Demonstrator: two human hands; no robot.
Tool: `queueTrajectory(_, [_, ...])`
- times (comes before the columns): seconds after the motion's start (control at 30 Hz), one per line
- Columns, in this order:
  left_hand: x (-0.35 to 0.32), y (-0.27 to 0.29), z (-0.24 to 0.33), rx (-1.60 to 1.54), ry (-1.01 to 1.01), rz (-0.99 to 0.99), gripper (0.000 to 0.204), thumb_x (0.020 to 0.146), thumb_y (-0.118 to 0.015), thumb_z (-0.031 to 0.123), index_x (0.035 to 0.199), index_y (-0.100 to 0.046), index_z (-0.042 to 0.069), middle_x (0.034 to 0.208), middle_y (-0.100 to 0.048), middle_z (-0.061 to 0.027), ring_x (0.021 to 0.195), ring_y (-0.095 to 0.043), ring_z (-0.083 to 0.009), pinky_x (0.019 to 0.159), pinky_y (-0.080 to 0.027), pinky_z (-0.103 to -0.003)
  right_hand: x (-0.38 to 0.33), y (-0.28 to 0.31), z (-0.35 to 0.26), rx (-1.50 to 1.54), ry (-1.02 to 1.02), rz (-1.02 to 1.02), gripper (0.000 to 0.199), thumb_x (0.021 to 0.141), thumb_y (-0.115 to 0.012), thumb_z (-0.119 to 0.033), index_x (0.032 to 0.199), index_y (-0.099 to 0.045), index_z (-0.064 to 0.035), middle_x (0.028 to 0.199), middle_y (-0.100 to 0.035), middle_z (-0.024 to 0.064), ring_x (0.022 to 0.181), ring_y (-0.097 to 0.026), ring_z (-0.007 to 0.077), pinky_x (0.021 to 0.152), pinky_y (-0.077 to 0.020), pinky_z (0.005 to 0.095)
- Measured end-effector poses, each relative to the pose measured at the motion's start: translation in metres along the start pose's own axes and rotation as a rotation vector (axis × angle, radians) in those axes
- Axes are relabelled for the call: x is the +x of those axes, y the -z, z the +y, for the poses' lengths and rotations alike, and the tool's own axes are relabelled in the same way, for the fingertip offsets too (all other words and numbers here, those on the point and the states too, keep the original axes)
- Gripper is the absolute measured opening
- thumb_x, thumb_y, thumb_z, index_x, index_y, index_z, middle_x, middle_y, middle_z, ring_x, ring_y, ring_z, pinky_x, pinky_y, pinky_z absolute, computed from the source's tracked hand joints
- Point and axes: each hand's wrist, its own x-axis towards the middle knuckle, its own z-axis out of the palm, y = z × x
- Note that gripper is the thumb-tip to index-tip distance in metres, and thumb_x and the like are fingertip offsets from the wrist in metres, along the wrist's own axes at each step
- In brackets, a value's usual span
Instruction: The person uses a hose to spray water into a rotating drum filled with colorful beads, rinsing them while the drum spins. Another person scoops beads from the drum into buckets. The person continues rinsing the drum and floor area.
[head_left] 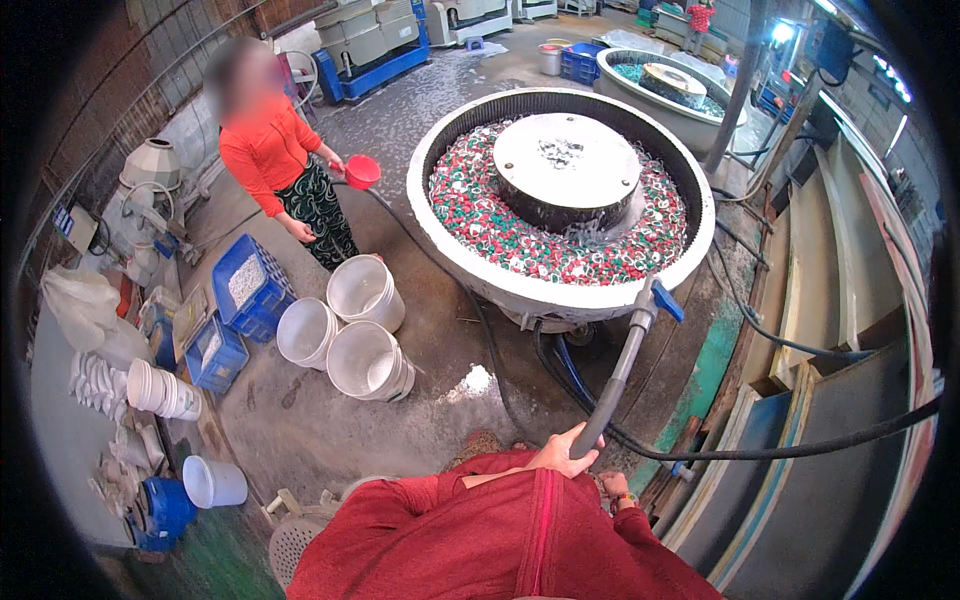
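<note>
My left hand (567, 450) is wrapped round a thick grey hose (612, 385) that rises to a valve with a blue lever (667, 302) at the rim of a big round tub (470, 285). Inside the tub lies a mass of small red, green and white rings (540, 255) around a raised hub with a white round lid (565, 160). Water splashes at the near side of the hub. My right hand (615, 487), with a bracelet at its wrist, is low beside the hose; its fingers are too small and partly hidden to read.
A person in an orange top (270, 160) stands left of the tub with a red scoop (362, 172). White buckets (370, 360) and blue crates (240, 285) stand on the wet floor. A black hose (800, 452) crosses at right beside slanted boards (850, 450). A second tub (640, 95) is behind.
</note>
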Motion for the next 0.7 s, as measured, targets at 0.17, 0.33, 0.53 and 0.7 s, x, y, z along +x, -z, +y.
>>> queueTrajectory(0.17, [-0.001,0.008,0.002,0.074,0.076,-0.063,0.017,0.081,-0.059,0.005,0.097,-0.055,0.008,0.084,-0.054,0.0016,0.082,-0.049,-0.0064,0.077,-0.04,-0.024,-0.011,-0.024,0.017,-0.002,0.035,0.062,0.025,0.073,-0.061,-0.023,0.088,-0.07,-0.0049,0.071,-0.066,0.0097,0.06,-0.062,0.0164,0.056,-0.0496,0.0308])
queueTrajectory(0.33, [-0.005,0.027,0.017,0.114,0.09,-0.126,0.017,0.082,-0.059,0.009,0.098,-0.055,0.008,0.082,-0.056,0.0006,0.082,-0.051,-0.0073,0.077,-0.042,-0.026,-0.037,-0.031,0.022,0.03,-0.037,0.078,0.021,0.074,-0.063,-0.02,0.085,-0.07,-0.0037,0.07,-0.066,0.0107,0.059,-0.063,0.0177,0.055,-0.05,0.0318])
queueTrajectory(0.53, [-0.028,0.081,0.018,0.129,0.054,-0.058,0.017,0.081,-0.059,0.007,0.097,-0.056,0.008,0.081,-0.057,0.0008,0.08,-0.053,-0.0075,0.075,-0.043,-0.025,-0.023,-0.056,0.019,0.138,-0.16,0.057,0.014,0.077,-0.061,-0.012,0.083,-0.067,-0.0011,0.065,-0.063,0.0095,0.056,-0.064,0.0219,0.048,-0.0525,0.0355])
queueTrajectory(0.7, [-0.056,0.136,0.026,-0.009,0.174,0.025,0.016,0.08,-0.059,0.006,0.095,-0.056,0.008,0.081,-0.054,0.0018,0.079,-0.049,-0.0056,0.073,-0.041,-0.023,-0.027,-0.107,-0.052,0.148,0.003,0.066,0.015,0.079,-0.06,-0.015,0.085,-0.067,-0.0029,0.063,-0.062,0.008,0.05,-0.061,0.0186,0.044,-0.0495,0.032])
